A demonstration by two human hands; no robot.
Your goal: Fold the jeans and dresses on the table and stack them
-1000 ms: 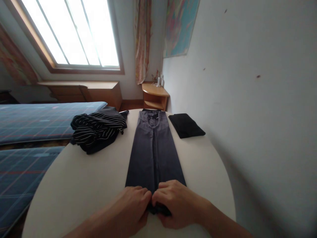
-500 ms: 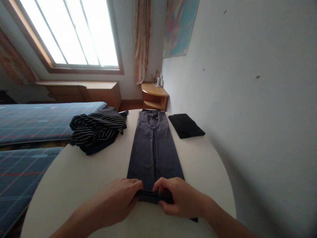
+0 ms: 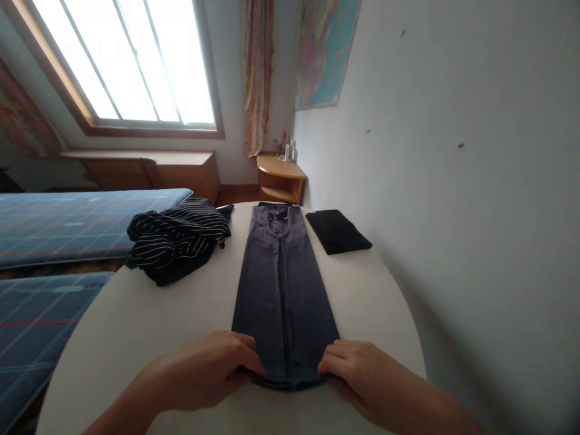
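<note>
A dark grey-blue garment (image 3: pixel 263 290) lies lengthwise on the round white table (image 3: pixel 190 314), folded into a long strip with a seam-like gap down its middle. Small metal-looking rings or snaps show in the rounded opening at its far end. My left hand (image 3: pixel 217 368) pinches the left corner of the near edge, thumb underneath. At the right corner, my right hand (image 3: pixel 362 374) grips the same edge with curled fingers. Between the hands, the near edge hangs slightly bowed and shows layered cloth.
A heap of black, white-striped clothing (image 3: pixel 185 235) sits at the table's left. A folded black cloth (image 3: pixel 339 232) lies at the far right, near the white wall (image 3: pixel 453 241). Plaid mattresses (image 3: pixel 90 223) adjoin the left side. Behind stands a wooden corner shelf (image 3: pixel 281 169).
My hands have moved apart from the middle to the two near corners. The rolled-up near edge has been let down and spread out flatter. The dark flap at lower right no longer shows.
</note>
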